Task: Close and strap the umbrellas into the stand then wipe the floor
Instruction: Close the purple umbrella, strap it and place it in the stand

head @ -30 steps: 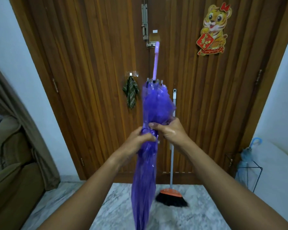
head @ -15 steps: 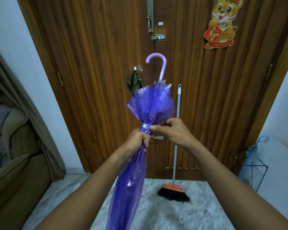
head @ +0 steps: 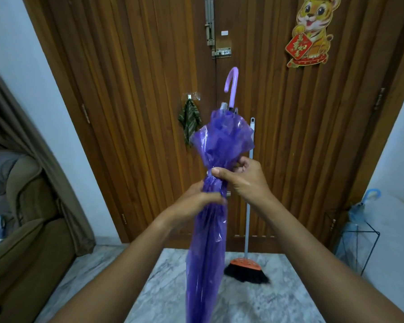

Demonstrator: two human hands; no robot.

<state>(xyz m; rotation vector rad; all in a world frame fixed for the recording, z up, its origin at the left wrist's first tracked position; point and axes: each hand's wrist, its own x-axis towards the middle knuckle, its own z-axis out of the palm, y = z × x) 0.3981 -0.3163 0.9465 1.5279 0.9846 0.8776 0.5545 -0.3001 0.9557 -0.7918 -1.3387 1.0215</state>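
Observation:
I hold a folded purple umbrella (head: 210,229) upright in front of me, its lilac hooked handle (head: 231,87) pointing up. A strap cinches the canopy where it flares out near the top. My left hand (head: 196,201) grips the gathered canopy just below the strap. My right hand (head: 240,180) pinches the canopy at the strap from the right. At the right wall stands a black wire umbrella stand (head: 357,243) with a folded light-blue umbrella (head: 359,213) in it.
A wooden double door (head: 138,101) fills the view ahead. A broom (head: 247,264) with an orange head leans on it, and a striped cloth (head: 189,120) hangs from a hook. A brown sofa (head: 16,241) and curtain stand left. The floor is grey marble (head: 266,304).
The umbrella's handle has turned so its hook shows. My left hand has slid down below the strap, while my right hand has stayed at the strap.

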